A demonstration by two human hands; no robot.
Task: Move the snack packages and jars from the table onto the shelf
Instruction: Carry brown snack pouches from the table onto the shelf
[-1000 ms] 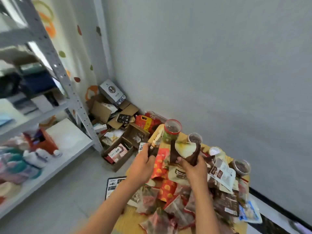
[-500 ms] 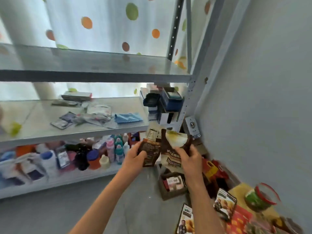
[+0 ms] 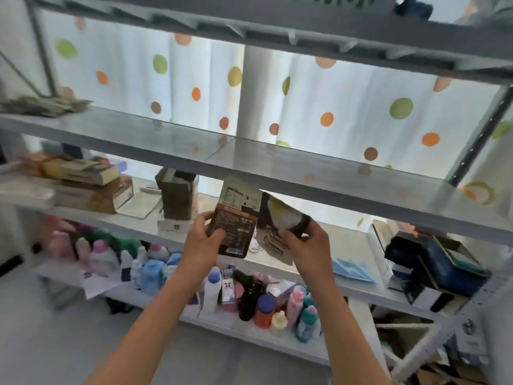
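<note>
- Now, left hand (image 3: 204, 243): grips one flat dark-brown snack pouch with printed label (image 3: 236, 223), thumb over its front.
- Right hand (image 3: 308, 245): pinches one brown pouch with a pale yellow-white picture panel (image 3: 280, 226).
- Change: a second ago both pouches hung over the table; they are now raised just below the grey metal middle shelf board (image 3: 291, 168), so placement looks near.
- Count: two pouches held, none yet set down; jars not in view.
- Below: a row of coloured plastic bottles (image 3: 155, 270).
</note>
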